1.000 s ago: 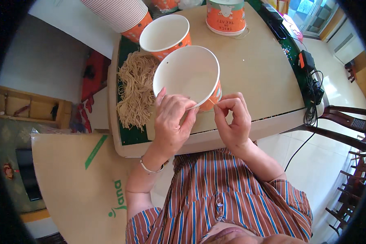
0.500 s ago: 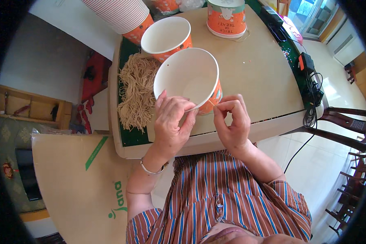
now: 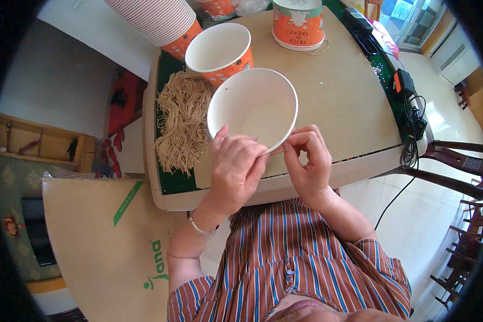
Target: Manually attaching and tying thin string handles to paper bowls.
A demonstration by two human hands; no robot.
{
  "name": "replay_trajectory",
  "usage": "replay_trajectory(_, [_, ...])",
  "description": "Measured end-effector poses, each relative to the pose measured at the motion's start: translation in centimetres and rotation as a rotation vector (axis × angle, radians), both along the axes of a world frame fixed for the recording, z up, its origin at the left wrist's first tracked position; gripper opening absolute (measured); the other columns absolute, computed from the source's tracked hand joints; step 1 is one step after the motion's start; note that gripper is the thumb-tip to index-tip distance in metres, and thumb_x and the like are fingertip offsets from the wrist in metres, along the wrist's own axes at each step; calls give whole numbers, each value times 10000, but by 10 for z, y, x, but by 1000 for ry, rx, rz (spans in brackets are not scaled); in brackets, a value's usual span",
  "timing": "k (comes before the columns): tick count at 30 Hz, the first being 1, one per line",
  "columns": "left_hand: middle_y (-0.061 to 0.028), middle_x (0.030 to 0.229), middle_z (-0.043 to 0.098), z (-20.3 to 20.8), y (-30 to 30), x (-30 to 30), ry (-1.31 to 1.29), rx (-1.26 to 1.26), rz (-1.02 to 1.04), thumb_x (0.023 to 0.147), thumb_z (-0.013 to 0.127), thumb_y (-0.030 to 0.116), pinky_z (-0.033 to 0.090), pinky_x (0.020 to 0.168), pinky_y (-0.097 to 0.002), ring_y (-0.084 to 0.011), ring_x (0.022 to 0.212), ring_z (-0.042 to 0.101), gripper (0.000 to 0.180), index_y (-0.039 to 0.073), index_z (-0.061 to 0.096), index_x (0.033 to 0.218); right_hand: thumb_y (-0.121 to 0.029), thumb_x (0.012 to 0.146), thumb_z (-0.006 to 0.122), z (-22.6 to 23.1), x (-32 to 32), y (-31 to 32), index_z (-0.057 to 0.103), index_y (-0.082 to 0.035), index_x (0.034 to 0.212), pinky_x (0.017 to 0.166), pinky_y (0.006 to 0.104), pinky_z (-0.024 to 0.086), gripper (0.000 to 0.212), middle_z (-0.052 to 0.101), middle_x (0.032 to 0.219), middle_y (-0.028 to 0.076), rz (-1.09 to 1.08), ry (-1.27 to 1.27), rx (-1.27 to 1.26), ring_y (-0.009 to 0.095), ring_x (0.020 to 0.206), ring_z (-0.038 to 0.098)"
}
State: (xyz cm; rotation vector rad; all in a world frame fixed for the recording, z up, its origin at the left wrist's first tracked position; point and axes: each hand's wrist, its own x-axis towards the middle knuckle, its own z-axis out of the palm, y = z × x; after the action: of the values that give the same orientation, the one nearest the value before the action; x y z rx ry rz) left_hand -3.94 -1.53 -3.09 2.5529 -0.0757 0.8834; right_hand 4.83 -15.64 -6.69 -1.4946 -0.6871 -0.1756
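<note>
A white-lined paper bucket [image 3: 252,107] tilts over the table's near edge, its mouth facing up toward me. My left hand [image 3: 236,169] grips its near rim, thumb and fingers closed on the wall. A small hole [image 3: 226,89] shows near the far left of the rim. At the rim's right side my right hand [image 3: 308,161] makes a pinch against the outside of the bucket; what sits between its fingertips is too small to make out. A bundle of beige cords [image 3: 182,123] lies left of the bucket. Behind stands another orange paper bucket [image 3: 220,48].
A long nested stack of paper buckets [image 3: 155,24] leans at the back left. Another upturned orange bucket stack [image 3: 299,27] stands at the back, a cord beside it. Black cables and adapters [image 3: 408,107] run along the right edge. A large cardboard sheet [image 3: 102,231] is at the left.
The bucket has shifted slightly right and toward me and turned, hiding most of its orange side. My left hand moved right with it, and my right fingertips now meet the rim.
</note>
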Motion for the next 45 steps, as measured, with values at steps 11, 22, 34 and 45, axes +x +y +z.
replay_trajectory(11, [-55, 902, 612, -10, -20, 1, 19, 428, -92, 782, 643, 119, 361, 1077, -567, -207, 948, 619, 248, 21, 664, 1009, -52, 954, 619, 0, -5, -26, 587, 21, 911, 623, 219, 483, 90, 587, 838, 29, 126, 517, 42, 75, 691, 578])
replay_trajectory(22, [-75, 892, 645, -5, -22, 11, 213, 392, -21, 820, 619, 125, 503, 904, -416, -213, 899, 640, 261, 17, 657, 1056, -132, 953, 650, -17, 3, -19, 575, -24, 854, 502, 200, 428, 164, 575, 672, -16, 148, 786, 27, 39, 560, 526])
replay_trajectory(34, [-95, 832, 647, 9, -8, 40, 367, 152, -85, 885, 604, 124, 543, 723, -376, -264, 826, 671, 76, 59, 584, 850, -131, 940, 656, -5, 10, -9, 564, -24, 784, 459, 207, 360, 210, 536, 619, -39, 122, 622, -85, 17, 537, 469])
replay_trajectory(45, [-169, 837, 632, 21, 4, 43, 390, -71, -87, 867, 637, 80, 518, 646, -433, -371, 785, 630, 80, 33, 573, 880, -143, 948, 647, -5, 18, -1, 562, -19, 818, 457, 214, 388, 199, 525, 630, -34, 145, 569, -156, 41, 534, 511])
